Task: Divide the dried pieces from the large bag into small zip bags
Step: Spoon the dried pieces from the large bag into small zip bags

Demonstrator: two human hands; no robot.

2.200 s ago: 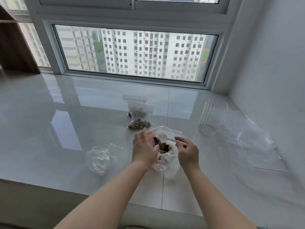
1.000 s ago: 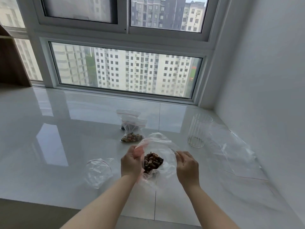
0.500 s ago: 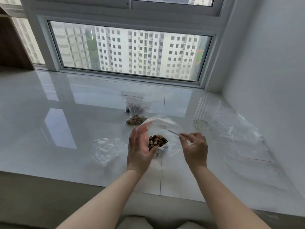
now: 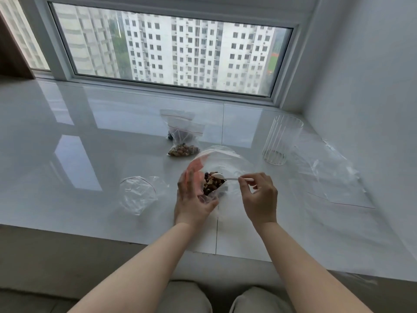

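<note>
Both hands [image 4: 194, 204] work a spoon [image 4: 220, 176] into the large bag [image 4: 225, 159].

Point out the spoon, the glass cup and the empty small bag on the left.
spoon [image 4: 218, 176]: head view, on its white bowl.
glass cup [image 4: 281, 141]: head view, on its ribbed wall.
empty small bag [image 4: 140, 193]: head view, on its crumpled middle.

Open glossy sill [image 4: 90, 154] left of the empty zip bag [image 4: 140, 193], filled zip bags [image 4: 184, 141] blocking the way ahead, ribbed glass [image 4: 281, 141] and crumpled plastic sheet [image 4: 327, 172] crowding the right, wall [image 4: 372, 86] closing that side, window frame [image 4: 171, 89] behind.
</note>
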